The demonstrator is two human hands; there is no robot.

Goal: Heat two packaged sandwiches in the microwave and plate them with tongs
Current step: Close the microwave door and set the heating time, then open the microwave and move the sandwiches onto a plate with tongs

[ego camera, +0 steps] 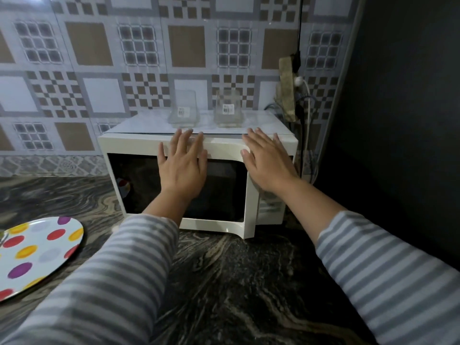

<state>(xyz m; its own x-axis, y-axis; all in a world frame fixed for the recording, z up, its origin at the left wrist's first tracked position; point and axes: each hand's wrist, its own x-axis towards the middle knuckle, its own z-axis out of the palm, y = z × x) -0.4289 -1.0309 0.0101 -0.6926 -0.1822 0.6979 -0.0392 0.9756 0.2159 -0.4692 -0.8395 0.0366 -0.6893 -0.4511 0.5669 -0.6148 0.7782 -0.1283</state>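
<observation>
A white microwave (pixel 139 145) stands on the dark marbled counter against the tiled wall. Its door (pixel 224 192) has a dark window and stands slightly ajar at the right edge. My left hand (pixel 183 165) lies flat with spread fingers on the upper part of the door. My right hand (pixel 265 163) rests flat on the microwave's top right front, over the control panel. Neither hand holds anything. A white plate with coloured dots (pixel 37 252) sits on the counter at the far left. No sandwiches or tongs show; the inside of the microwave is too dark to read.
Two clear glass containers (pixel 184 112) (pixel 227 112) with labels stand on top of the microwave. A power strip with cables (pixel 290 90) hangs on the wall to the right. A dark wall or panel (pixel 398 120) closes off the right side.
</observation>
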